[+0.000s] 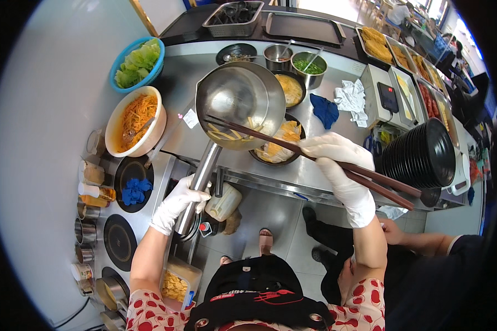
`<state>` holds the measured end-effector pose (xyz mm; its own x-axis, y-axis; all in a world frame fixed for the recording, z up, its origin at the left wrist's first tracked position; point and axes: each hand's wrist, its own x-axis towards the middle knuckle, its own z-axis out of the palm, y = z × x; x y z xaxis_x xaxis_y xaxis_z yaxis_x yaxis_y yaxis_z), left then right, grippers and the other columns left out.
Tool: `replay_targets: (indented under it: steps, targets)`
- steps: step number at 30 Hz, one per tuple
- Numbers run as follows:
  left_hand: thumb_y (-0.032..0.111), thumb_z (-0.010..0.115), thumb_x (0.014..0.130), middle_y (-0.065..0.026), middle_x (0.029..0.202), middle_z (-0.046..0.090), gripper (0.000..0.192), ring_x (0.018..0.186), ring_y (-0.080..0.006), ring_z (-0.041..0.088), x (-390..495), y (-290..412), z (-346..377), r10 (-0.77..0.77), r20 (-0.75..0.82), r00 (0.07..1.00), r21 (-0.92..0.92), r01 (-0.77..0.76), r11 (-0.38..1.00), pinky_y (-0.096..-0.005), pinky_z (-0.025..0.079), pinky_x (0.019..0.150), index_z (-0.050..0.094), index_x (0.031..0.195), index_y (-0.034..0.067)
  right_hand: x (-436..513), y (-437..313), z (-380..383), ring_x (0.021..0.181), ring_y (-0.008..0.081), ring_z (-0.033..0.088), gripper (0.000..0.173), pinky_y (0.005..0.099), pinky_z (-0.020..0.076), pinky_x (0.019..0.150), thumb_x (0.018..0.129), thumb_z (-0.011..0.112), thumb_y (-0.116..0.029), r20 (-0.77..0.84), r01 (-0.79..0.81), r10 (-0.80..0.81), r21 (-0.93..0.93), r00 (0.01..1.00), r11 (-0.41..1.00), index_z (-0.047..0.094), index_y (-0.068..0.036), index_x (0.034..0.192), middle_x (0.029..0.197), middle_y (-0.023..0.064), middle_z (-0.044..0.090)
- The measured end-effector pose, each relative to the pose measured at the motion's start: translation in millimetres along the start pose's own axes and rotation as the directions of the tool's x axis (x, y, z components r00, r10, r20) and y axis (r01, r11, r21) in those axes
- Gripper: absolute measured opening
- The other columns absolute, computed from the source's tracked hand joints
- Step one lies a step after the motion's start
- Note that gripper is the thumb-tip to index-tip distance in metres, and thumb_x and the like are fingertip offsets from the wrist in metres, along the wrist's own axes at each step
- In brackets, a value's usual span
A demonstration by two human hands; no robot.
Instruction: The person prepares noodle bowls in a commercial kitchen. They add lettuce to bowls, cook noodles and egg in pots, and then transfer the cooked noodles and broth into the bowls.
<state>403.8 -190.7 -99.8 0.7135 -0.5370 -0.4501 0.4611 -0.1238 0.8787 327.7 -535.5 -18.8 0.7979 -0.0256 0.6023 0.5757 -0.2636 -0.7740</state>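
My gloved left hand (185, 202) grips the handle of a steel saucepan (232, 91), which is tilted over the counter. A few pale yellow strips (227, 134), perhaps noodles or potato, lie along the pan's lower inside wall. In my gloved right hand (341, 173) is a pair of long brown chopsticks (281, 145), their tips inside the pan by the strips. Partly hidden under the pan's rim is a black bowl (298, 157) of pale and orange food (279, 147). Behind it stands a second bowl (290, 89) with yellowish soup.
A blue basket of lettuce (137, 62) and a white bowl of shredded orange vegetables (136, 124) stand left. Chopped greens fill a steel pot (310, 68). Stacked black bowls (418, 153) lean at right. Round cooktops (120, 242) line the left. Another person's arm (418, 242) is at lower right.
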Motion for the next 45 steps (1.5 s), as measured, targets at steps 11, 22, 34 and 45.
replay_targets:
  steps: [11,22,34,45]
  targets:
    - [0.0,0.067,0.073,-0.0057,0.065,0.054,0.031,0.045,-0.014,0.052,30,11,4,-0.018,-0.052,0.998,0.231,0.03,0.973,-0.0265,0.042,0.043,0.05,0.098,0.0,-10,8,-32,0.085,0.0213,0.067,0.011,0.03,0.0518,0.077,0.081,0.065,0.001,-0.01,-0.124,0.123,-0.056,0.992,0.991,0.068,0.002,0.092,0.092,0.014,0.069]
    - [-0.003,0.066,0.073,-0.0059,0.069,0.056,0.043,0.048,-0.0118,0.052,55,17,16,-0.052,-0.106,0.993,0.465,0.096,0.88,-0.0255,0.043,0.044,0.049,0.112,-0.003,-29,49,-35,0.087,0.0211,0.065,0.009,0.0307,0.0511,0.082,0.086,0.058,0.002,-0.087,-0.206,0.199,-0.074,0.976,0.976,0.067,0.003,0.087,0.092,0.0143,0.068]
    - [0.011,0.071,0.069,-0.0227,0.086,0.065,0.051,0.081,-0.0305,0.065,69,3,18,0.252,-0.196,0.948,0.827,0.022,0.562,-0.0346,0.05,0.077,0.049,0.111,-0.01,-47,57,-47,0.09,0.0195,0.065,0.01,0.0293,0.0499,0.085,0.087,0.061,0.0,-0.287,-0.149,0.143,0.002,0.947,0.989,0.067,0.004,0.092,0.095,0.0136,0.068]
    - [0.004,0.069,0.073,-0.0135,0.08,0.059,0.052,0.066,-0.0189,0.057,74,5,7,0.257,-0.154,0.954,0.822,-0.021,0.569,-0.0297,0.047,0.059,0.046,0.118,-0.008,-71,44,-44,0.082,0.0197,0.066,0.011,0.0282,0.0514,0.079,0.085,0.062,-0.001,-0.295,-0.299,0.255,-0.113,0.921,0.948,0.07,0.003,0.091,0.089,0.0142,0.069]
